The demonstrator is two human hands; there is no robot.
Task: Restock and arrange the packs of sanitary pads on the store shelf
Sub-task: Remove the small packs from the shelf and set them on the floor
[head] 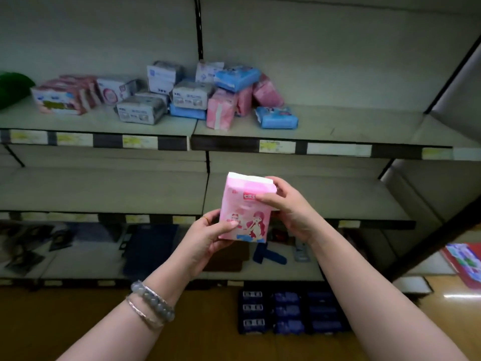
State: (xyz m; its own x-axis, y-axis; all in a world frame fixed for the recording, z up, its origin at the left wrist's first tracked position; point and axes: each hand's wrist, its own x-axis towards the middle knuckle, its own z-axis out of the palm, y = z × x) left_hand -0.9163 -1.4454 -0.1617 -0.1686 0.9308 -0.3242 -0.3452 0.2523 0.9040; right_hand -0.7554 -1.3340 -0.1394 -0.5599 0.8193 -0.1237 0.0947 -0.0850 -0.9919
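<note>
Centre frame, in front of the middle shelf: one pink pack (242, 204) of sanitary pads is held upright in both hands, resting on no shelf. Left hand (205, 238) grips the pack's lower edge at 7 o'clock, thumb curled across the printed face. Right hand (289, 207) clasps the upper side at 2 o'clock, fingers curled over the front. Upper shelf (338, 121), at 12 o'clock: heap of packs (190, 96), pink, blue and grey-white, some stacked, some tilted. Bracelets (152, 304) on the left wrist.

Forearms extended, left hand (208, 237) holds the pink pack (238, 209) low, right hand (290, 208) grips it higher.
</note>
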